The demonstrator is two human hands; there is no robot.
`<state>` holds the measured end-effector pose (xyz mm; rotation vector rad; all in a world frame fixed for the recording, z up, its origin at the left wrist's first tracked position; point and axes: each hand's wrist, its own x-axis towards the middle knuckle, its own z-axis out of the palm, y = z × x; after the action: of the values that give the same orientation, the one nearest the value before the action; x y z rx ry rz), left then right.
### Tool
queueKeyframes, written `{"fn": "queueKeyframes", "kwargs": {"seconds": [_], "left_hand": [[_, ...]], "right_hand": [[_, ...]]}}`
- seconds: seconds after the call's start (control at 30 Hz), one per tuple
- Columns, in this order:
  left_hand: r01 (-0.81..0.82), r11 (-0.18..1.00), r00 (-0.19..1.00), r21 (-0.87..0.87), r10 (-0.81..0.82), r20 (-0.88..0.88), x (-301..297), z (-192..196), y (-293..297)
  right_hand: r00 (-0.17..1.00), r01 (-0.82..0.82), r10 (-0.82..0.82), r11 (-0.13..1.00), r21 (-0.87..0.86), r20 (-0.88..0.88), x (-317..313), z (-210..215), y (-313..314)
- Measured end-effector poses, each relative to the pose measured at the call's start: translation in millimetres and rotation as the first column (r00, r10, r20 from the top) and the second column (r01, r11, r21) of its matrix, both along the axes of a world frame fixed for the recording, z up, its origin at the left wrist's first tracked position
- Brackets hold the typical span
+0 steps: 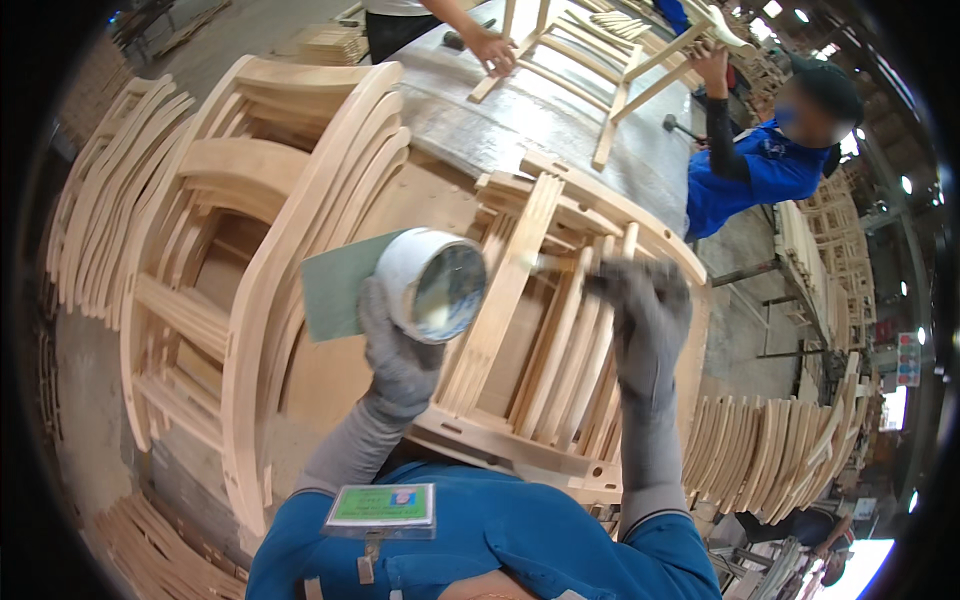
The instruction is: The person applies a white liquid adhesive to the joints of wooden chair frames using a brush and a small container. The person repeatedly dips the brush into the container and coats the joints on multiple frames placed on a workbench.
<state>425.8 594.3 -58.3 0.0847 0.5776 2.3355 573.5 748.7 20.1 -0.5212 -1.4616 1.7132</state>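
Observation:
My left hand [392,350], in a grey glove, is closed around a white cup [405,275] tilted so its mouth shows; a pale substance lies inside. A flat grey-green sheet [335,290] sticks out to the left behind the cup; whether my fingers hold it I cannot tell. To the right, my gloved right hand [645,310] is closed on a thin brush [548,263], partly blurred, its pale tip pointing left at a wooden slat [505,290]. Beneath both hands lie wooden chair frames [480,450] with rails and spindles.
Stacked curved chair backs [270,200] stand close on the left. Across the metal table [440,110], a person in blue [750,180] holds a chair frame [610,100], with another person's hand [490,50] nearby. A hammer [680,127] lies there. More curved parts [760,450] stand at right.

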Motion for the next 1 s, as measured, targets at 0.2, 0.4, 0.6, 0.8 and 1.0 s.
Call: {"fn": "queueKeyframes", "kwargs": {"seconds": [0.2, 0.4, 0.6, 0.8, 1.0], "left_hand": [[-0.095, 0.989, 0.99, -0.112, 0.106, 0.096, -23.8, -44.3, 0.6], [-0.019, 0.986, 0.999, -0.167, 0.024, 0.025, -40.5, -45.2, -3.0], [-0.019, 0.986, 0.991, -0.168, 0.041, 0.129, -47.0, -51.8, -0.4], [-0.013, 0.983, 0.986, -0.183, 0.043, 0.16, -47.1, -51.2, 3.9], [-0.008, 0.991, 0.985, -0.134, 0.031, 0.173, -51.5, -47.1, 3.6]], "right_hand": [[0.953, 0.177, -0.228, 0.953, 0.244, 0.199, -68.0, -37.6, 155.5], [0.927, 0.225, -0.255, 0.965, 0.135, 0.274, -96.0, -78.6, 214.7], [0.913, 0.274, -0.3, 0.953, 0.13, 0.276, -104.5, -91.5, 223.1], [0.882, 0.28, -0.348, 0.93, 0.238, 0.318, -120.9, -99.4, 222.9], [0.641, 0.069, -0.596, 0.672, 0.737, 0.483, -132.2, -87.8, 224.9]]}}
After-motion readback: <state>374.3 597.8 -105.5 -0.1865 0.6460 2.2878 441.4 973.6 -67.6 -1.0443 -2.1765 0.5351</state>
